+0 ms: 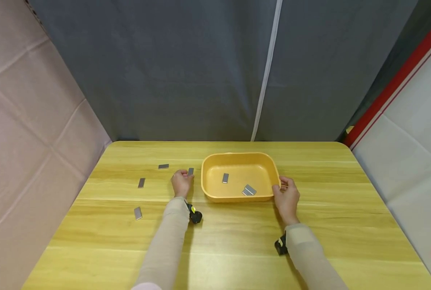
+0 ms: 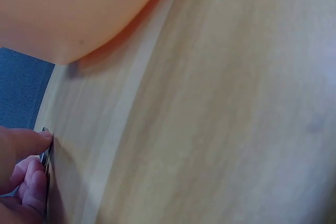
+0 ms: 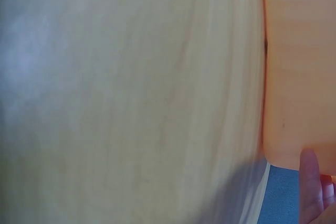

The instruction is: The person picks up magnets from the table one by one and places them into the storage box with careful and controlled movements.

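A yellow plastic basin [image 1: 240, 198] stands on the table, with a few small flat grey metal pieces inside. One metal piece [image 1: 225, 178] lies apart in it, and two others [image 1: 250, 189] overlap near its front right. My right hand [image 1: 287, 199] grips the basin's right end at the rim; in the right wrist view the thumb [image 3: 310, 182] lies against the orange-looking wall. Left of the basin, my left hand [image 1: 182, 183] pinches another flat metal piece [image 1: 191, 171] low at the tabletop. The left wrist view shows that piece [image 2: 45, 150] edge-on between thumb and fingers.
Three more metal pieces lie spread over the left of the wooden table [image 1: 237, 249]: one at the back [image 1: 163, 166], one farther left [image 1: 141, 183], one nearer the front [image 1: 138, 213]. A grey curtain [image 1: 186, 80] hangs behind the table's far edge.
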### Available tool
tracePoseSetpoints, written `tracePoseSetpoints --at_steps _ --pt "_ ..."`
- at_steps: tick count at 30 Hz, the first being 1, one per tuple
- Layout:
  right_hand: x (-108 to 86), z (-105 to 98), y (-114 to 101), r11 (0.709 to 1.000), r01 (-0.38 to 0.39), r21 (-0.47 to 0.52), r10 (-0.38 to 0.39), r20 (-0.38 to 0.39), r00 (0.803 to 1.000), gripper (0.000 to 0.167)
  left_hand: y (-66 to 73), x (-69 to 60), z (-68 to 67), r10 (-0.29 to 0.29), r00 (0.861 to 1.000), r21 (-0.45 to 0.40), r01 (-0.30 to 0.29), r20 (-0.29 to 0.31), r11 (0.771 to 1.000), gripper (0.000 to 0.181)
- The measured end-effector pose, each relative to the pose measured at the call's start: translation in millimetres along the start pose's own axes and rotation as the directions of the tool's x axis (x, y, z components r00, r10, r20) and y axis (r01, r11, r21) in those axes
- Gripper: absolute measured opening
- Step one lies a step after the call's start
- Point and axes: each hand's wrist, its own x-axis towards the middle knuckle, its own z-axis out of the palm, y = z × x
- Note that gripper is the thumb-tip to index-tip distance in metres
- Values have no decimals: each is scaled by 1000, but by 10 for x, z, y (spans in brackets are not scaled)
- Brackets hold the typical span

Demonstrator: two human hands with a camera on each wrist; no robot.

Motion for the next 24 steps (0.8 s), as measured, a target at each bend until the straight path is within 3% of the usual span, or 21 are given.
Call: tracePoseSetpoints --at_steps 14,24 --pt "-3 -1 -6 1000 -6 17 6 1 1000 31 27 7 -41 -19 999 31 17 41 999 26" --pt "-4 -1 12 1000 -5 19 4 11 1000 31 43 23 -76 13 998 99 -18 56 995 20"
